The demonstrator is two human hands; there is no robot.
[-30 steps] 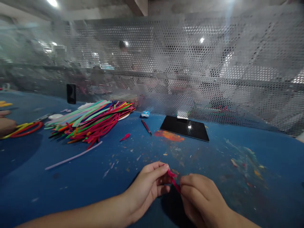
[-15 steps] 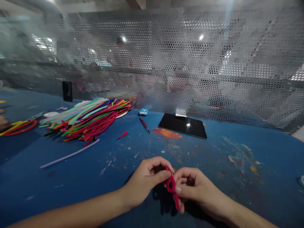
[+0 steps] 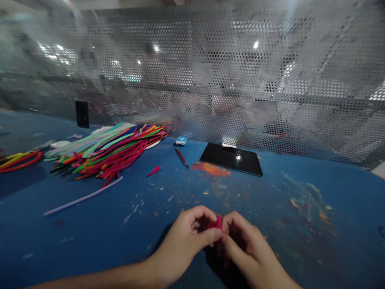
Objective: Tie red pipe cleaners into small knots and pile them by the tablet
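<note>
Fingers of your left hand (image 3: 188, 239), curled with the thumb pressed in from the near side, grasp a short pink fuzzy stem (image 3: 218, 222) over the blue table (image 3: 99, 237). Fingertips of your right hand (image 3: 254, 247) are bent inward at the right side of this stem, the index finger above the thumb; whether they clamp it cannot be told, since the fingers hide its lower part. The stem thus lies between the two sets of fingertips, its upper portion visible. Ahead of your fingers and to their left, a small pink twisted piece (image 3: 154, 171) rests on the tabletop. Farther left lies a pale purple stem (image 3: 84, 196), slanting just below a large pile of coloured stems (image 3: 111, 150); white discs show at the pile's edges. Scissors (image 3: 22, 159) with red and yellow handles lie at the far left of your fingers, partly out of view. Beyond your fingers, a dark red pen-like tool (image 3: 182, 158) points toward them, with a small blue and white packet (image 3: 181, 141) just behind it. Also beyond the fingers, slightly to their right, a black tablet (image 3: 231, 159) lies flat beside an orange paint stain (image 3: 212, 169). Farthest from the fingers, a black phone (image 3: 82, 114) stands upright near a perforated metal screen (image 3: 198, 80).
</note>
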